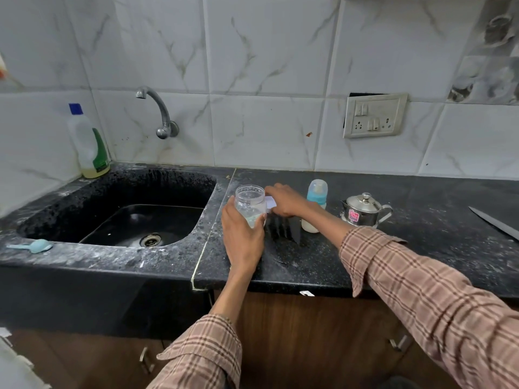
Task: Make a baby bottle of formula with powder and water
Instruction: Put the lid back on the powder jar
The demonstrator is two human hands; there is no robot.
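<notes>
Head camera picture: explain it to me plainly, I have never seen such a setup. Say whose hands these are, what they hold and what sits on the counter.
There is no machine here. A person wears a camera on the head, so you look down at their own two hands. The left hand grips a clear jar with the lid off. The right hand reaches behind the jar and pinches something white, perhaps the lid. On the dark counter stand a baby bottle with a blue cap and a steel pot; a knife lies at the right. A blue scoop lies by the sink.
</notes>
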